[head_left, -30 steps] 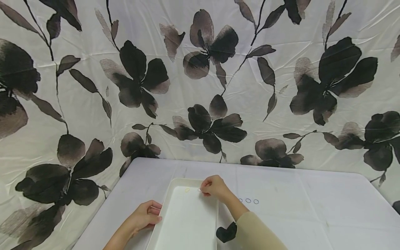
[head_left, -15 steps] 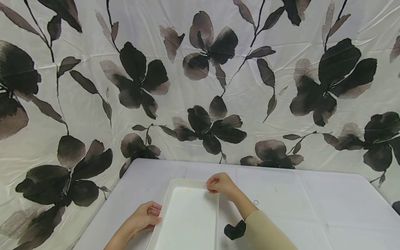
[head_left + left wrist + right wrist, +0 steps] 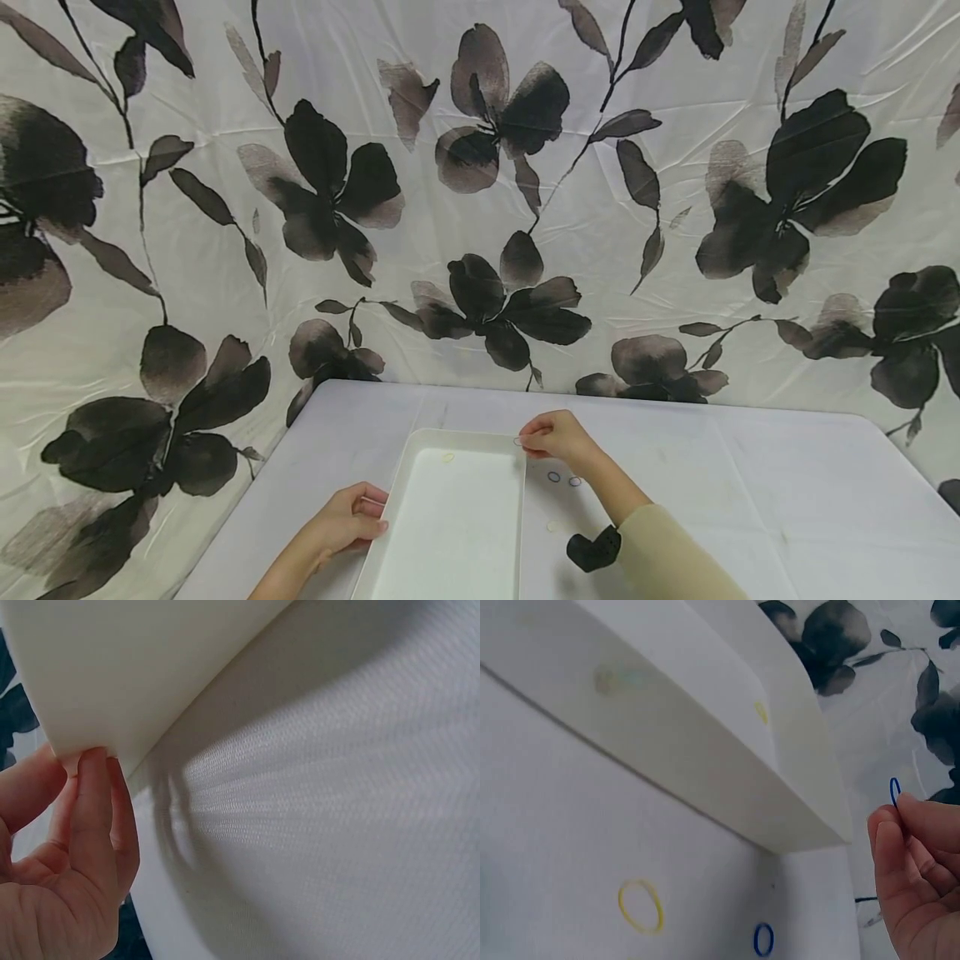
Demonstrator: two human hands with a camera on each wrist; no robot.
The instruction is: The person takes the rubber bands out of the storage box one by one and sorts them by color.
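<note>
My left hand [image 3: 347,518] grips the left rim of a white tray [image 3: 457,533], thumb and fingers pinching its edge in the left wrist view. At the tray's far right corner, my right hand [image 3: 557,437] pinches a thin blue rubber band [image 3: 892,789] between thumb and fingertips, raised above the table. Inside the tray, near its far end, lies a yellow rubber band [image 3: 759,711]. On the table right of the tray are two dark blue bands [image 3: 549,477], below the right forearm, and a pale yellow band [image 3: 658,909].
A white-covered table [image 3: 712,492] stretches to the right of the tray. Behind it hangs a white cloth [image 3: 660,50] with dark flowers. A black device [image 3: 594,550] is on my right wrist, by the beige sleeve [image 3: 667,550].
My right hand has moved right, from over the tray's far end to its right corner, still pinching the band. Bands on the table came out from behind the arm. The left hand stays put.
</note>
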